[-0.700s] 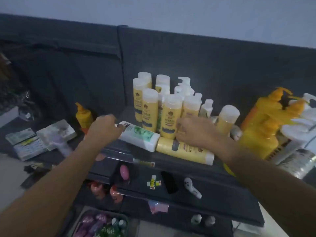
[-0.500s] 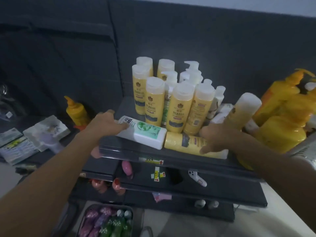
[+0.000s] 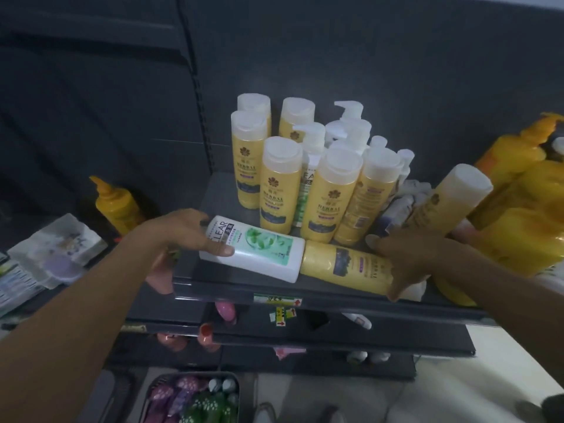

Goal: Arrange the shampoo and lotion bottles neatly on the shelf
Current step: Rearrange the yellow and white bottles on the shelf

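Left hand (image 3: 183, 236) is gripping the white Clear shampoo bottle (image 3: 259, 251) lying at shelf (image 3: 213, 190) front; right hand (image 3: 409, 257) is clasping the yellow Herbal bottle (image 3: 341, 264) lying w/ base touching it; upright Herbal bottles (image 3: 329, 196) are standing behind

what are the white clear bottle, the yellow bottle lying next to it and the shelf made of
White Clear bottle: apparently glossy opaque plastic, judging by the soft sheen on its body, with a printed green label.
Lying yellow bottle: likely plastic, with a slightly pearly sheen and a dark label.
Shelf: looks like dark painted sheet metal, given its thin folded front lip; the material is uncertain.
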A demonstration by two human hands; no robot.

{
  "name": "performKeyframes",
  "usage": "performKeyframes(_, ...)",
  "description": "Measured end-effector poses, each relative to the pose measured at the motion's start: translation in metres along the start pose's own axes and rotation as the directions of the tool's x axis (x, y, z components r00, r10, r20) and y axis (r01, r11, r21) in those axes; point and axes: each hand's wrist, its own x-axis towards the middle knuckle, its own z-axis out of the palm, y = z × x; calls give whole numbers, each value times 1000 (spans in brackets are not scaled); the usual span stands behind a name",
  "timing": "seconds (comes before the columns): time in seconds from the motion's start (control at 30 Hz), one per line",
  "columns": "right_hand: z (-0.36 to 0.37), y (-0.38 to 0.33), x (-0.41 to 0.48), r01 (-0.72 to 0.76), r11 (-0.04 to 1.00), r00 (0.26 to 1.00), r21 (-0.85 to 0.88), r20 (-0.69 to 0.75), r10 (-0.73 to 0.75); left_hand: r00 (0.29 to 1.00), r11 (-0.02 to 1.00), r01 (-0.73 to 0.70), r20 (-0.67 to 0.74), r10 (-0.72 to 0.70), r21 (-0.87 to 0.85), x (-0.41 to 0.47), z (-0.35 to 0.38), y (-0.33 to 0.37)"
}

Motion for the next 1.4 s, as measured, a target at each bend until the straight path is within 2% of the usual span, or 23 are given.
performKeyframes(0.2,-18,14,-16,28,992,999,126,22,-31,997,999,-25,77,24,24,-5,-8,-10)
performKeyframes(0.27,-35,23,-30,35,985,999,168,-18,-33,995,999,-53,83,53,-8,-11,-18,-18)
performKeyframes(0.37,-66,34,-55,97,950,982,298,-182,-44,992,987,-120,-38,116,-109,-24,-33,-21)
performKeyframes(0.5,-85,27,-63,240,865,882,440,-471,-5,944,956,-272,-225,243,-107,-38,-47,1)
performKeyframes(0.6,-86,13,-59,354,797,823,490,-568,-16,898,929,-350,-326,295,-123,-55,-56,21)
performKeyframes(0.73,-87,5,-60,433,753,800,496,-597,-66,822,896,-442,-381,422,39,-77,-66,53)
performKeyframes(0.87,-87,-2,-61,450,778,759,438,-647,-75,801,875,-456,-353,484,164,-86,-67,74)
performKeyframes(1.03,-87,-6,-58,444,792,740,419,-670,-60,809,870,-463,-321,493,170,-90,-66,74)
performKeyframes(1.13,-87,-4,-58,406,797,781,447,-622,-49,814,873,-463,-316,487,152,-92,-61,69)
performKeyframes(1.2,-89,-5,-60,383,792,797,475,-604,-24,788,877,-456,-389,477,151,-92,-53,65)
performKeyframes(1.3,-96,-16,-59,374,778,773,504,-634,39,697,880,-461,-567,439,114,-94,-40,59)
performKeyframes(1.4,-106,-36,-50,418,767,731,486,-682,34,652,867,-488,-619,437,98,-110,-31,56)
